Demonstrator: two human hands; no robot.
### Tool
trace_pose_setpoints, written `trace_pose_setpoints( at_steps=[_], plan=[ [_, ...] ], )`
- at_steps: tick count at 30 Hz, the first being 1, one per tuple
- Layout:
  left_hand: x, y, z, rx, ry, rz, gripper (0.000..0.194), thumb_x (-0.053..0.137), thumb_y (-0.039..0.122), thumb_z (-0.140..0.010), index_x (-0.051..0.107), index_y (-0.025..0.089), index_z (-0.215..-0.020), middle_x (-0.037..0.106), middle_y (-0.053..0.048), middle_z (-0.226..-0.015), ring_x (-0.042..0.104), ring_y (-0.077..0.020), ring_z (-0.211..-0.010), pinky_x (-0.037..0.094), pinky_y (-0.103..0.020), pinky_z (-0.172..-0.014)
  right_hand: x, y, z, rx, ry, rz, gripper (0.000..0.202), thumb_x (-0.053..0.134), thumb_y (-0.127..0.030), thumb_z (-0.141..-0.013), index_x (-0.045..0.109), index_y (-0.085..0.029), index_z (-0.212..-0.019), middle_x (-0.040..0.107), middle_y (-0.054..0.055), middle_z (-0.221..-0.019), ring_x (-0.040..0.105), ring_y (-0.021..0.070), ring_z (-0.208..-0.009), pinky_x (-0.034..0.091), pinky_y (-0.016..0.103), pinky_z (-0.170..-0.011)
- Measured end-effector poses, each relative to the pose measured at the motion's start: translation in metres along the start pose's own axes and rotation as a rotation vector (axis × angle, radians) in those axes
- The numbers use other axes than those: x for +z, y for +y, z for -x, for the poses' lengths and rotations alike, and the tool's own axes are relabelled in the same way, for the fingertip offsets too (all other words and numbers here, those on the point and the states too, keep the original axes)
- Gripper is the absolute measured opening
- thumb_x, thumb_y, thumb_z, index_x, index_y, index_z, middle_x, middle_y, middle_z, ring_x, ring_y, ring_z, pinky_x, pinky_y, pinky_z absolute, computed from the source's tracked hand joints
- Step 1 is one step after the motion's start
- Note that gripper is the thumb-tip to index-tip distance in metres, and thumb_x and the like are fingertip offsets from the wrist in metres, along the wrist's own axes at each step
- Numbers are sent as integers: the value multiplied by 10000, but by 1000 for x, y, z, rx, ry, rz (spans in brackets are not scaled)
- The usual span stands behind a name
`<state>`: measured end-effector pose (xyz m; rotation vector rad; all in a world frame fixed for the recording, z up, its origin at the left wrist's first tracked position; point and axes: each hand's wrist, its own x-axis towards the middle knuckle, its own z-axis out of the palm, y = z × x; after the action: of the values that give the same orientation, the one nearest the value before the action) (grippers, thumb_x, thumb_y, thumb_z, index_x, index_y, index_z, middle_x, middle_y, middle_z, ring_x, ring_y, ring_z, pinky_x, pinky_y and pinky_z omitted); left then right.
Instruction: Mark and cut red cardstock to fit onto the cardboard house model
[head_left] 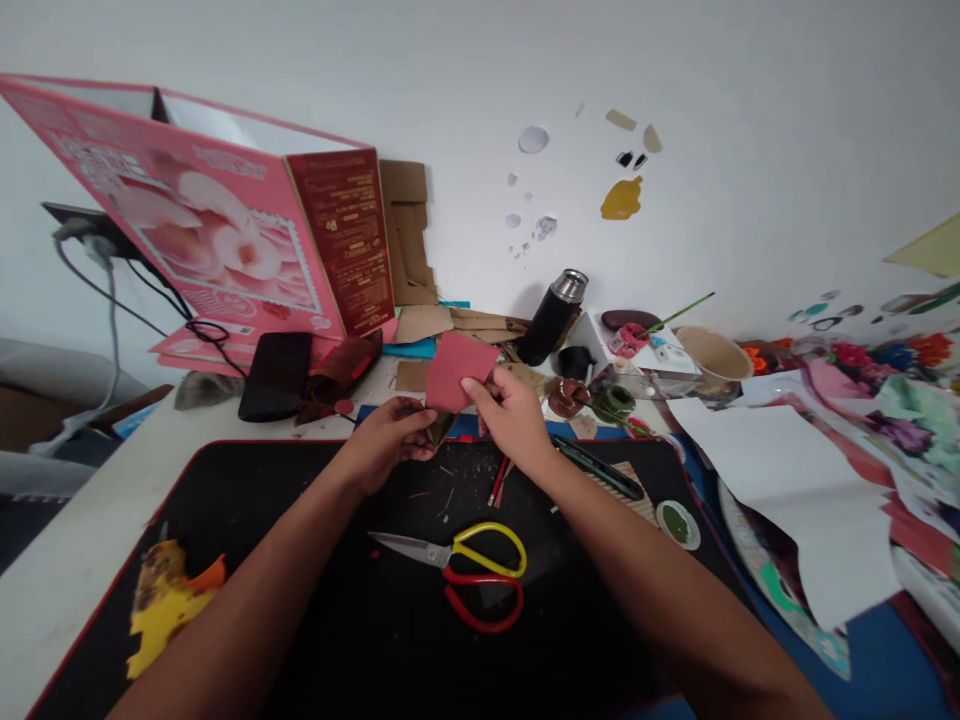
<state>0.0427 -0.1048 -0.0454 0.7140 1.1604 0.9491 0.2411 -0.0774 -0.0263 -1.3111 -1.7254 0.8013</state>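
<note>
A flat piece of red paper (456, 372) is held up over the far edge of the black mat (322, 640). My right hand (516, 412) pinches its right side, thumb in front and fingers behind. At the paper's lower left corner, my left hand (391, 438) is closed with thumb and fingers around a small dark olive piece (441, 428). Whether the left thumb also grips the red paper, I cannot tell. Scissors (435, 553) with one yellow and one red handle lie on the mat below both hands, blades pointing left. A red pencil (497, 482) lies near my right wrist.
Behind stand a pink box (225, 230), a black phone (276, 375) and a black thermos (553, 318). Paint jars (568, 397) and a green paint lid (678, 524) are to the right, beside white paper (795, 490). A yellow scrap (169, 610) lies at left.
</note>
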Motion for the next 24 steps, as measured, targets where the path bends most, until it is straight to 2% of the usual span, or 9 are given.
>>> trace_pose_setpoints(
  at_steps=[8,16,20,24],
  plan=[
    [1,-9,-5,16,50,33,453,882,291,-712,565,187,-1019,598,66,-662,606,-117,-560,619,-294,-622,-5,0,5,-32,-20,124,267,604,-455,-1060,702,-228,-959,602,-28,-594,594,195,-593,410,291,-599],
    [2,-8,-5,46,90,-59,419,792,344,-762,544,197,-1067,582,78,-616,659,-161,-539,627,-332,-632,-6,-1,4,-149,10,314,388,609,-451,-1059,568,-232,-743,592,-13,-633,529,169,-608,340,293,-617],
    [4,-7,-4,67,97,-122,374,746,330,-801,529,190,-1070,589,79,-580,685,-178,-519,608,-308,-588,-4,2,5,-113,4,264,318,610,-444,-1061,636,-225,-832,589,-26,-632,529,168,-606,334,284,-607],
    [6,-7,-3,101,82,-153,378,749,341,-812,509,200,-1068,639,66,-631,704,-182,-526,602,-301,-559,-4,4,6,-63,-1,209,266,607,-439,-1065,683,-225,-928,603,-30,-627,561,177,-608,357,278,-602]
  ],
)
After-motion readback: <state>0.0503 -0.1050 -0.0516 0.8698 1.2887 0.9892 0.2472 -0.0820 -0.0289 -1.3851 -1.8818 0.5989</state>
